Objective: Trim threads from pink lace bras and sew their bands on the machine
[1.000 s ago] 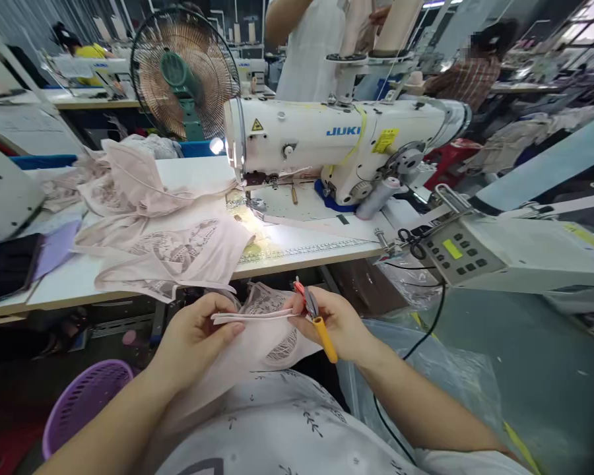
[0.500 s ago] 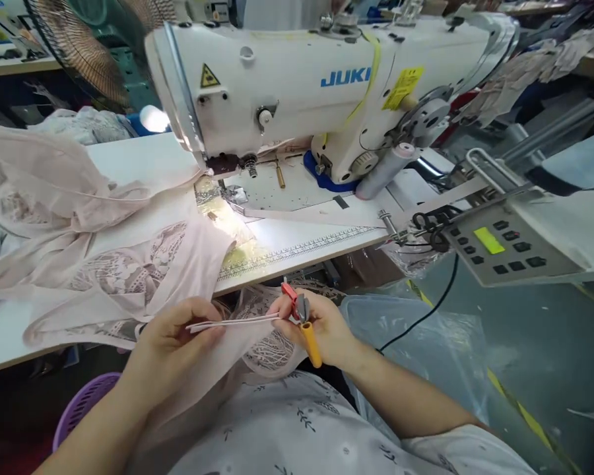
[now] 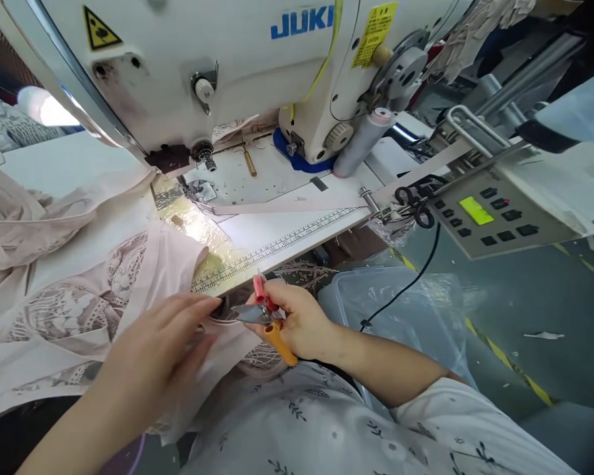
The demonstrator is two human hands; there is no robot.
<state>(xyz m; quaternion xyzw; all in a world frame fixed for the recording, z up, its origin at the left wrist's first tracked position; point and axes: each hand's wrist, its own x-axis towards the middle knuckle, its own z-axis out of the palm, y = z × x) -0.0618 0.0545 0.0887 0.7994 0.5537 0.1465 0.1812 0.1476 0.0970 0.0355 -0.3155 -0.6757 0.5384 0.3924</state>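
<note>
My right hand [image 3: 301, 323] grips small thread snips [image 3: 267, 320] with an orange and red handle, blades pointing left at a pale pink band. My left hand [image 3: 161, 349] pinches that pink fabric piece [image 3: 228, 340], a lace-panelled garment lying over my lap just below the table's front edge. The two hands almost meet at the band. More pink lace garments [image 3: 74, 297] lie piled on the table to the left. The white JUKI sewing machine [image 3: 257, 59] stands right above, with its presser foot [image 3: 202, 191] on a pink strip.
A control panel [image 3: 490, 214] with a green display sits at the right, black scissors [image 3: 413, 201] hooked beside it. A ruler strip [image 3: 277, 244] runs along the table edge. A clear plastic bag [image 3: 400, 310] lies by my right arm, with a black cable across it.
The view has moved down and closer to the machine. My hands have come nearer each other, and the snips' blades now reach the pink band that my left hand holds.
</note>
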